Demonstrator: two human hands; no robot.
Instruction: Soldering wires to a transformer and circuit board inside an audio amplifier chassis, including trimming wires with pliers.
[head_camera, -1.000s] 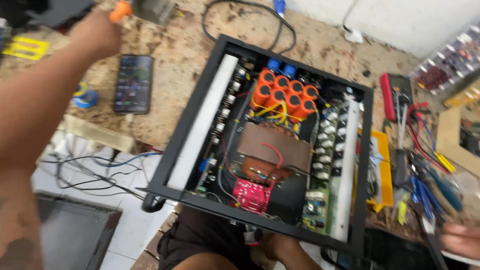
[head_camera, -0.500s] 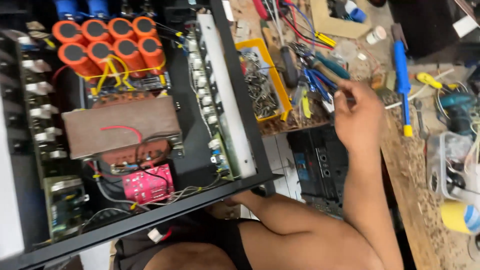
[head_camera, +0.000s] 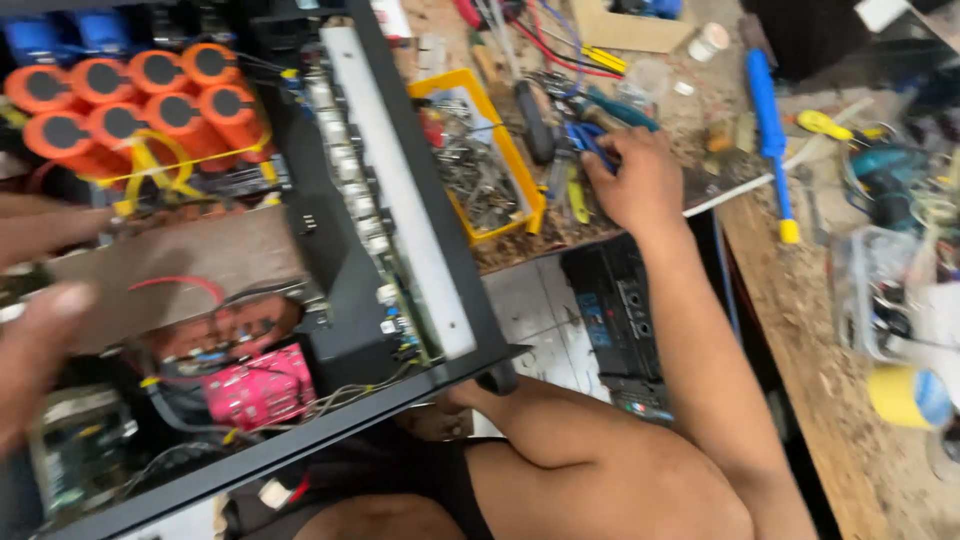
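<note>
right hand (head_camera: 635, 185): fingers curled onto blue-handled pliers (head_camera: 585, 140), grip unclear
left hand (head_camera: 40, 340): blurred, open over amplifier chassis (head_camera: 330, 330)
yellow tray (head_camera: 520, 175): just left of right hand

An open amplifier chassis (head_camera: 330, 250) lies left of a parts tray (head_camera: 520, 170), with hand tools (head_camera: 590, 130) right of the tray.

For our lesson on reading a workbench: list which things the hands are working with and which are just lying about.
In hand:
right hand reaching into the blue-handled pliers
left hand, blurred, over the open amplifier chassis

Lying about:
yellow parts tray
blue screwdriver
yellow tape roll
</note>
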